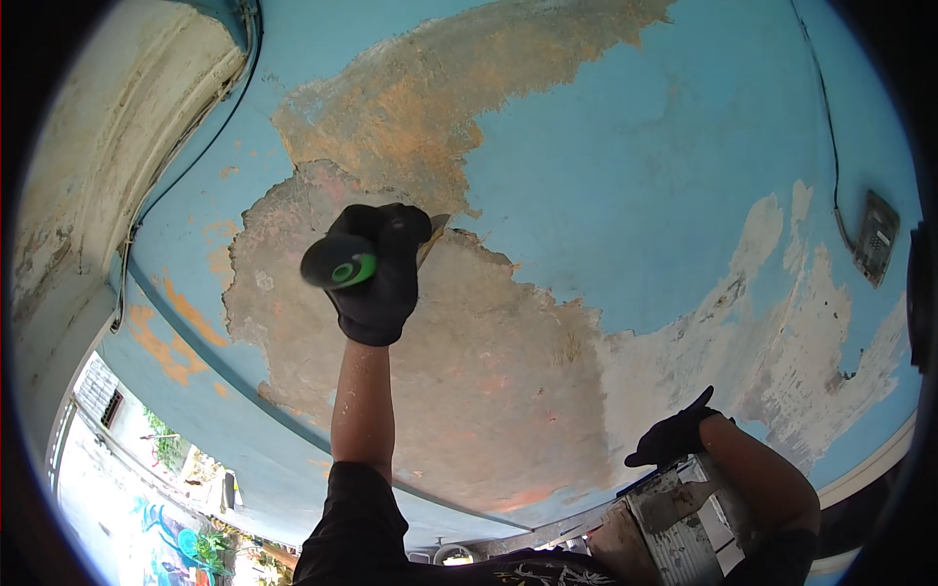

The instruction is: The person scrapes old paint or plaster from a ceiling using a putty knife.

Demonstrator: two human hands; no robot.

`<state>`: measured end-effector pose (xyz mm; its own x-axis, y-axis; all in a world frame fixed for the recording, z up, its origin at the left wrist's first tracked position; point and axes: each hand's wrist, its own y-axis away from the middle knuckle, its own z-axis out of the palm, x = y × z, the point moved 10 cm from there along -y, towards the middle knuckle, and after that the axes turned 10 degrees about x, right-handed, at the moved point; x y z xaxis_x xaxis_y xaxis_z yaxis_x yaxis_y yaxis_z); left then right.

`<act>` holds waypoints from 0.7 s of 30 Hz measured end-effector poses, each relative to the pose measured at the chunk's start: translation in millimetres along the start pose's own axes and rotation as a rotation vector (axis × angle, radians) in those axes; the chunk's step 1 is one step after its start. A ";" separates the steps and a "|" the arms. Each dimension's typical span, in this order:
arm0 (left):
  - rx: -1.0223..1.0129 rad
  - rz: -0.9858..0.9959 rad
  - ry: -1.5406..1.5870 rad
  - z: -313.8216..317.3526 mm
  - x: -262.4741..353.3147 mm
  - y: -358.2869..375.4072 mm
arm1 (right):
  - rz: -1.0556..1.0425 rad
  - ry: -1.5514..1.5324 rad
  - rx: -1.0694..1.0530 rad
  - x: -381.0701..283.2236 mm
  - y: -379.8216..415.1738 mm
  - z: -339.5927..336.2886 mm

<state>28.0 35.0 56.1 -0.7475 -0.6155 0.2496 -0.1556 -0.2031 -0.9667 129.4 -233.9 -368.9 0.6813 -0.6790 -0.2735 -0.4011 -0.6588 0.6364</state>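
My left hand point(379, 269), in a black glove, is closed around the black and green handle point(342, 271) of a scraper, raised against the wall. The scraper's metal blade point(435, 234) sticks out past my fingers and lies at the border of a bare patch point(469, 342) where the paint is gone. Lower right, my right hand point(674, 438), also black-gloved, has its fingers stretched out and its thumb apart. It is just above the top of a worn, paint-spattered metal ladder-like stand point(674, 513); whether it touches that cannot be told.
Blue paint point(625, 176) with ragged edges surrounds the bare plaster. A dark box point(875, 239) hangs from a cable point(829, 127) at right. Another black cable point(210, 146) runs along the beam point(117, 127) at left. Below left is a bright opening with plants point(210, 547).
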 end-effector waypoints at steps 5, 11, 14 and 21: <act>-0.003 0.045 -0.099 -0.4 -15.1 1.6 | -0.016 0.068 -0.046 -7.6 3.3 1.4; 0.014 -0.003 0.137 -2.1 -7.8 6.2 | -0.013 0.013 0.013 1.7 -5.8 5.5; 0.023 0.008 -0.212 -4.0 -12.3 3.6 | -0.032 0.025 -0.065 9.6 -22.7 19.3; -0.047 0.147 -0.319 3.2 -17.6 3.3 | -0.023 0.008 -0.057 -2.9 -5.4 7.5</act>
<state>42.7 42.8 48.7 -0.5263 -0.8437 0.1054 -0.0962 -0.0640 -0.9933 125.0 -230.9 -377.0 0.6952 -0.6608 -0.2828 -0.3500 -0.6549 0.6698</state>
